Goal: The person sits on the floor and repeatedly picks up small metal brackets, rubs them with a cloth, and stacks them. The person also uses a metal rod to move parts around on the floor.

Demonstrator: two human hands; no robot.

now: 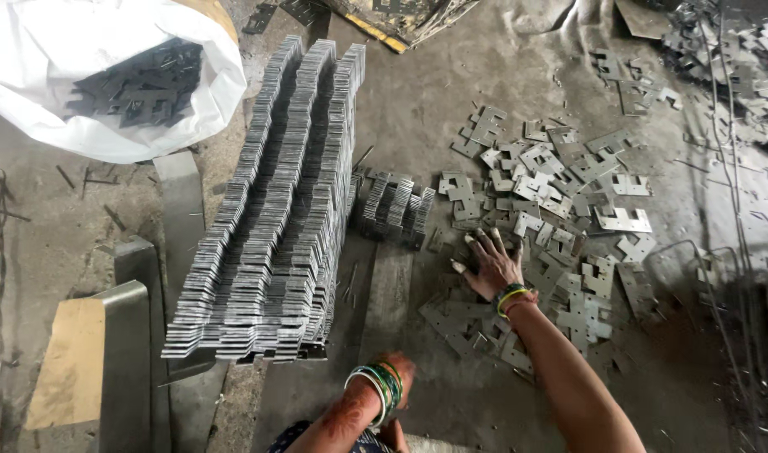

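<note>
A long stacked row of stamped metal plates (275, 210) lies on the floor (451, 101), left of scattered loose plates (560, 210). The right hand (489, 264), fingers spread wide, presses flat on the loose plates. The left hand (396, 394) rests near, its grip hidden.

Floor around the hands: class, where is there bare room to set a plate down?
Bare floor lies between the long stack and the scattered plates. Around the right hand it is crowded; the left hand has some room.

Single head view, steeply downward, close
</note>
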